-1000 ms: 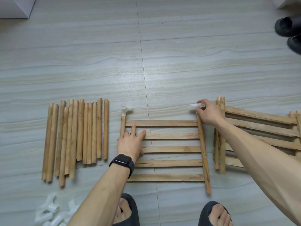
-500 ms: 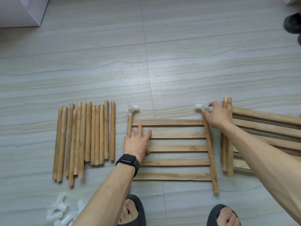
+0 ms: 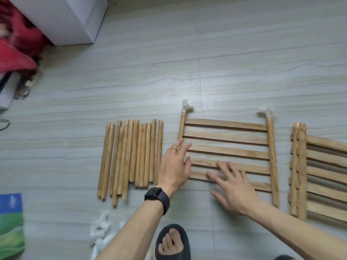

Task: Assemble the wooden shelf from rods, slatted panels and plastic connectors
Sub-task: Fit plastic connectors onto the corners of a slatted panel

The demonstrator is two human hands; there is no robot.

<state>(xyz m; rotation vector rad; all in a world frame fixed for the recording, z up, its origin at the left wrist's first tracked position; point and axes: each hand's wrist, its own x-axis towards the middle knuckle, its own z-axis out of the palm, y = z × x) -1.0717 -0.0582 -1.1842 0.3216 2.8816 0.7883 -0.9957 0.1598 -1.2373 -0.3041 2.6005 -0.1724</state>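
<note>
A slatted wooden panel (image 3: pixel 227 136) lies flat on the floor in the middle. A white plastic connector (image 3: pixel 185 106) caps its left rail's far end, and another white connector (image 3: pixel 265 112) caps the right rail. My left hand (image 3: pixel 174 166) rests open on the panel's left edge, a dark watch on its wrist. My right hand (image 3: pixel 232 186) hovers open and blurred over the panel's near slats, holding nothing. Several loose wooden rods (image 3: pixel 131 156) lie side by side to the left. A pile of spare white connectors (image 3: pixel 101 231) sits near my left forearm.
A stack of more slatted panels (image 3: pixel 323 171) lies at the right edge. A white box (image 3: pixel 62 19) and red cloth (image 3: pixel 16 44) are at the far left, a blue-green booklet (image 3: pixel 11 226) at the near left. My sandalled foot (image 3: pixel 172 243) is below the panel.
My right hand let go of the right connector and came back toward me over the near slats. The view swung left, revealing the box, cloth and booklet.
</note>
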